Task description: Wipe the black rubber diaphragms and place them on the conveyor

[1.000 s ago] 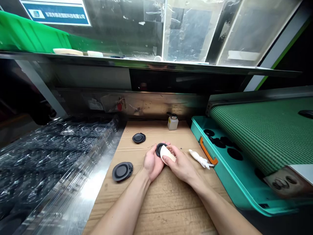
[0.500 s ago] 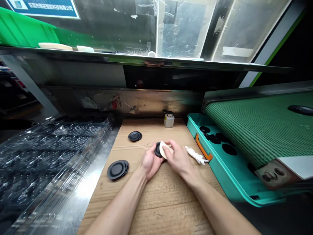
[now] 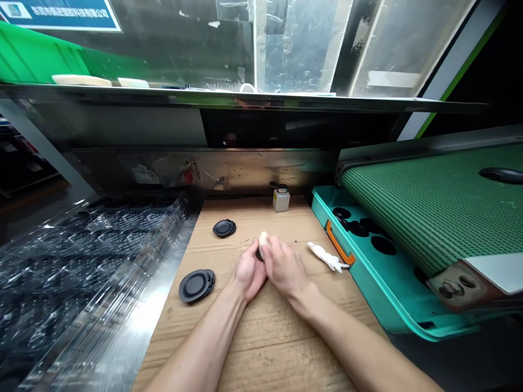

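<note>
A black disc is being held against a white pad between two hands.
Mostly hidden, the disc is being gripped in the partly closed left hand, above the cardboard surface; the pad is being grasped by the closely curled right hand. The surface is being shared by two piles of black discs at left, a white glove-like bundle at right and a small bottle behind.
</note>
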`<state>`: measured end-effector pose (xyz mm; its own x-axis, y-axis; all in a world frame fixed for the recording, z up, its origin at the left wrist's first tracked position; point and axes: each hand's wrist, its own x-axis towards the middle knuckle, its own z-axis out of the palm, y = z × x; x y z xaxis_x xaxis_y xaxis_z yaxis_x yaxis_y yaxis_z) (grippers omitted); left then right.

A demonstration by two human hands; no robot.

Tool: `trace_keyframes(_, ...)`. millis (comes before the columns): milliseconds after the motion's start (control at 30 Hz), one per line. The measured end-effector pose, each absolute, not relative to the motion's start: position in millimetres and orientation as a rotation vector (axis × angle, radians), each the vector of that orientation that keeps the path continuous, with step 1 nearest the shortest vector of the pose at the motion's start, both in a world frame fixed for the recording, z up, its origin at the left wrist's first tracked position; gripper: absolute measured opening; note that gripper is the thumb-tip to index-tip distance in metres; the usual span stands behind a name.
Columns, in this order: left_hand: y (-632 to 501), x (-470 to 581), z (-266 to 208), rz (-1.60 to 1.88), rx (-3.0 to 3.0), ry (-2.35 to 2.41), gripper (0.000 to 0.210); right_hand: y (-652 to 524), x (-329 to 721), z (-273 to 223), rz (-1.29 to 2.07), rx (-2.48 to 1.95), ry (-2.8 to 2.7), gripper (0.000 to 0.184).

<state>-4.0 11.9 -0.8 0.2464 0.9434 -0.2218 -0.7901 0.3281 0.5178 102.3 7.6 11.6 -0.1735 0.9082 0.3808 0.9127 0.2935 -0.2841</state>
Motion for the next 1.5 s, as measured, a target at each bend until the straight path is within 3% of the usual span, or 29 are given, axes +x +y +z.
trace_keyframes(433,16,-12,0,1.154,0.275,0.501,0.032,1,117,11,0.099,-1.733,-1.995,0.025)
trace_keyframes(833,13,-7,0,1.186,0.287,0.515,0.034,3,111,13,-0.06,-1.984,-2.008,0.043)
trace_keyframes(1267,5,-2,4,1.162,0.352,0.56,0.036,1,104,5,-0.124,-1.957,-2.048,0.062)
trace_keyframes(1500,7,-6,6,1.187,0.308,0.535,0.027,2,108,0,-0.164,-1.993,-2.002,0.06)
